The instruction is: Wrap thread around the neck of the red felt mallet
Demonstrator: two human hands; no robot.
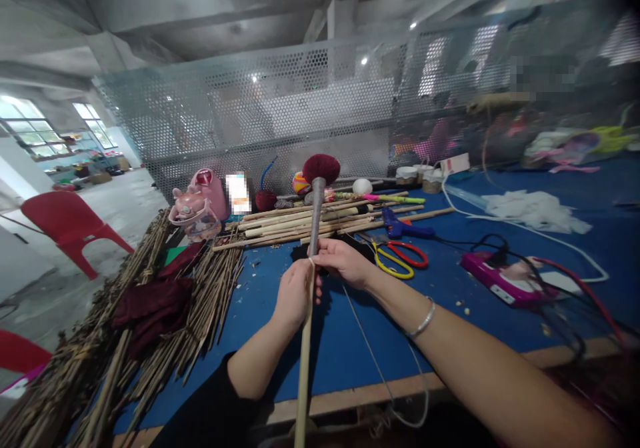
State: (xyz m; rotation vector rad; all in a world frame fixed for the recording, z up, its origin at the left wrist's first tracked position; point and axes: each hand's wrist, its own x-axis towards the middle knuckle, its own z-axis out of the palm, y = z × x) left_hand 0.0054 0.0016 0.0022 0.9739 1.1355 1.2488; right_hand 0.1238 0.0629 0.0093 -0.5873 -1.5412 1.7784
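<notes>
A wooden stick (305, 361) runs up the middle of the head view, topped by a round dark-red head (321, 167). Grey wrapping (316, 218) covers its upper shaft below that head. My left hand (294, 293) is closed around the stick just under the wrapping. Beside it, my right hand (345, 261) pinches at the wrapping's lower end, where a pale band shows. A thin grey cord (367, 341) hangs below my right hand and loops past the table edge; its upper end is hidden by the fingers.
Bundled twigs (213, 301) and dark-red cloth (155, 308) lie left on the blue table (350, 368). Behind my hands are pale sticks (280, 225), scissors (400, 261) and a blue glue gun (407, 227). A purple power strip (500, 281) with cables lies right; a perforated metal screen (300, 101) stands behind.
</notes>
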